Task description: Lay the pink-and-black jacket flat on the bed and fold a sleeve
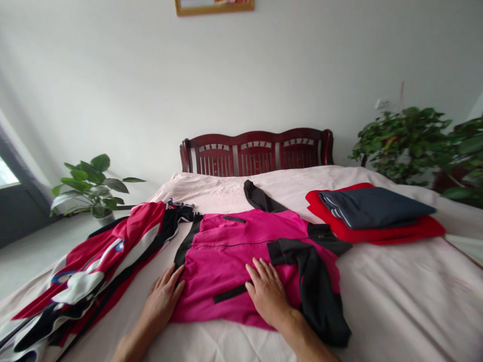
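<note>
A magenta jacket [226, 261] with black sleeves, hem and collar lies spread on the bed, its hem to the left and its collar to the right. One black sleeve [320, 281] is folded across the front and hangs toward me; the other points away at the far side. My left hand [164, 291] rests open at the jacket's near left corner, fingertips by the hem. My right hand [267, 289] lies flat on the front of the jacket, fingers spread, between the black pocket strip and the folded sleeve. Neither hand grasps anything.
Red, white and black sportswear [121, 251] lies loosely heaped at left. Folded red clothing [400, 232] with a folded navy garment [373, 207] on top sits at right. Behind are the pale bed sheet [222, 191], a dark wooden headboard [256, 153] and potted plants [92, 183].
</note>
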The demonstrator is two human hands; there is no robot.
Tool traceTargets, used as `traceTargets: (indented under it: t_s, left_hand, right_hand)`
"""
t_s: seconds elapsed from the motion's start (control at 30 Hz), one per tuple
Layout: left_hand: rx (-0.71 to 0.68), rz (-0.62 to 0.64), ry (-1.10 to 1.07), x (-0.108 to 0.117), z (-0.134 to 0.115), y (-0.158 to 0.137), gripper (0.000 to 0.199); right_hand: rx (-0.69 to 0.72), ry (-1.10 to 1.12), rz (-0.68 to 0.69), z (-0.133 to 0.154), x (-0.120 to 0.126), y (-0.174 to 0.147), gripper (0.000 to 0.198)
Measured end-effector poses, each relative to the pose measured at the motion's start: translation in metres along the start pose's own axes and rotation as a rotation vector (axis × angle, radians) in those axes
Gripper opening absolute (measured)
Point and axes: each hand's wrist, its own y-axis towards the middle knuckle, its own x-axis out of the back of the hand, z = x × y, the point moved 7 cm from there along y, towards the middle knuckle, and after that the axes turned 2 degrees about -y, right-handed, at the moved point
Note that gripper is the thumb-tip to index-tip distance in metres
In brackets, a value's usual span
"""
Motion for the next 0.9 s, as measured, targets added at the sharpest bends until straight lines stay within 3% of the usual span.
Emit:
traceTargets:
  t_s: [0.9]
  left_hand:
    - [-0.009, -0.009, 0.002, 0.0010, -0.0009, -0.0004, 0.053]
  right_hand:
    - [-0.003, 0.009, 0.019, 0.0003, -0.0013, -0.0005, 0.049]
